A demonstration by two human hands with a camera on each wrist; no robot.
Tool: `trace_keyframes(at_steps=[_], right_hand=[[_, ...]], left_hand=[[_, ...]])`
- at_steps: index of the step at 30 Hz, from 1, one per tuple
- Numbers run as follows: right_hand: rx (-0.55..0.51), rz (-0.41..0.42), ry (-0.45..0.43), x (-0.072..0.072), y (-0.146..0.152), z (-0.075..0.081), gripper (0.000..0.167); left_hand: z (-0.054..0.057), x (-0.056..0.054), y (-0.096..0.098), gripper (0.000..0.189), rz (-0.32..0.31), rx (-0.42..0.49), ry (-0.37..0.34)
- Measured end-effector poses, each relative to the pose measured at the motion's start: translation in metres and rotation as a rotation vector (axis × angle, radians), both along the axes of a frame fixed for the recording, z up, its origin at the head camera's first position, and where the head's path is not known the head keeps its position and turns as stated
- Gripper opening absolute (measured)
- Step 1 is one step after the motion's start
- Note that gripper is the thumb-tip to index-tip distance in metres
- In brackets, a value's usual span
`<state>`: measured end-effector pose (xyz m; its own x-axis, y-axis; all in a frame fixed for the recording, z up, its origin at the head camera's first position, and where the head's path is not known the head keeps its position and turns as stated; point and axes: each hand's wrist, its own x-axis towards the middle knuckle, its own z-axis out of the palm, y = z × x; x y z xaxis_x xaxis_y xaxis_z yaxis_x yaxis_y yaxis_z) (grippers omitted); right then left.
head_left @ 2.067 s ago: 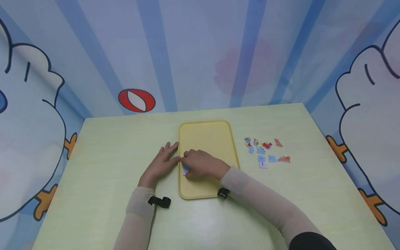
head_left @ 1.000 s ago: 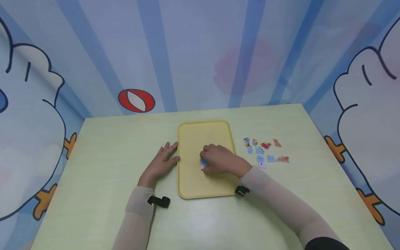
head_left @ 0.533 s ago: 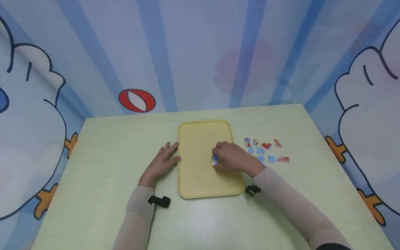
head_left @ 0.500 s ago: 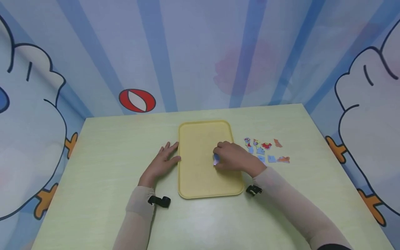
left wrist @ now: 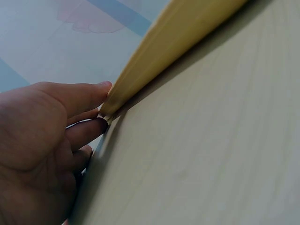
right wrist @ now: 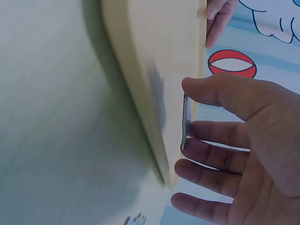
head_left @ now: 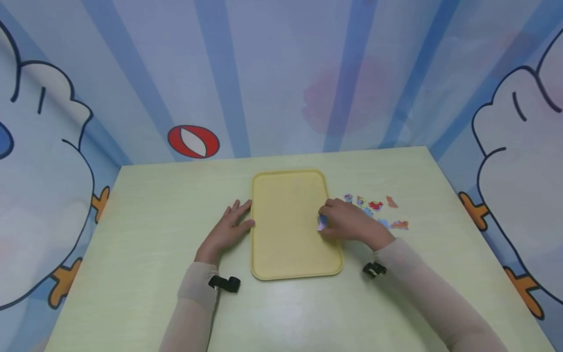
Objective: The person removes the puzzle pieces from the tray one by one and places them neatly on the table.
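A flat puzzle piece (head_left: 322, 223), blue and lilac, is pinched between the thumb and fingers of my right hand (head_left: 347, 221), over the right side of the yellow tray (head_left: 286, 234). Seen edge-on in the right wrist view, the thin piece (right wrist: 184, 123) stands between thumb and fingertips, and its face is hidden there. My left hand (head_left: 222, 235) lies at the tray's left edge with fingers spread. In the left wrist view its thumb and fingertips touch the tray's side (left wrist: 150, 65).
Several loose puzzle pieces lie on the table (head_left: 167, 210) right of the tray, among them a red one (head_left: 376, 206) and two orange ones, one upper (head_left: 392, 202) and one lower (head_left: 400, 225). My right hand covers part of this group. A patterned wall (head_left: 281, 78) rises behind the table.
My right hand has carried the puzzle piece rightward from the tray's left edge across to its right side. The left hand has stayed at the left edge.
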<state>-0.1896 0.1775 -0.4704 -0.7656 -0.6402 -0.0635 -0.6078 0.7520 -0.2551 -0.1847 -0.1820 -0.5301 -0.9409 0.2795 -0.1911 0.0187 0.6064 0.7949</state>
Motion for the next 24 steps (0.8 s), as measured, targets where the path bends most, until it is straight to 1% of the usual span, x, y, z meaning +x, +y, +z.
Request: trace_keyframes(at_steps=[3, 7, 13, 18, 21, 24], right_hand=[[-0.006, -0.003, -0.005, 0.0, 0.006, -0.002, 0.035], [-0.026, 0.002, -0.01, 0.001, 0.014, 0.0, 0.037], [-0.061, 0.0, 0.019, 0.004, 0.03, 0.002, 0.039], [-0.087, -0.006, 0.049, 0.005, 0.043, -0.001, 0.034], [-0.088, -0.009, 0.05, 0.006, 0.051, -0.004, 0.031], [-0.086, -0.025, 0.041, 0.008, 0.057, -0.005, 0.033]], left_hand=[[0.0, 0.0, -0.001, 0.07, 0.005, -0.003, -0.006], [0.001, 0.0, 0.0, 0.07, 0.006, -0.002, -0.009], [0.003, 0.001, 0.001, 0.069, 0.0, -0.003, -0.005], [0.003, 0.001, 0.001, 0.069, 0.0, -0.008, -0.005], [0.003, 0.001, 0.0, 0.069, 0.0, -0.006, -0.007], [0.002, 0.001, 0.0, 0.07, 0.001, -0.005, -0.01]])
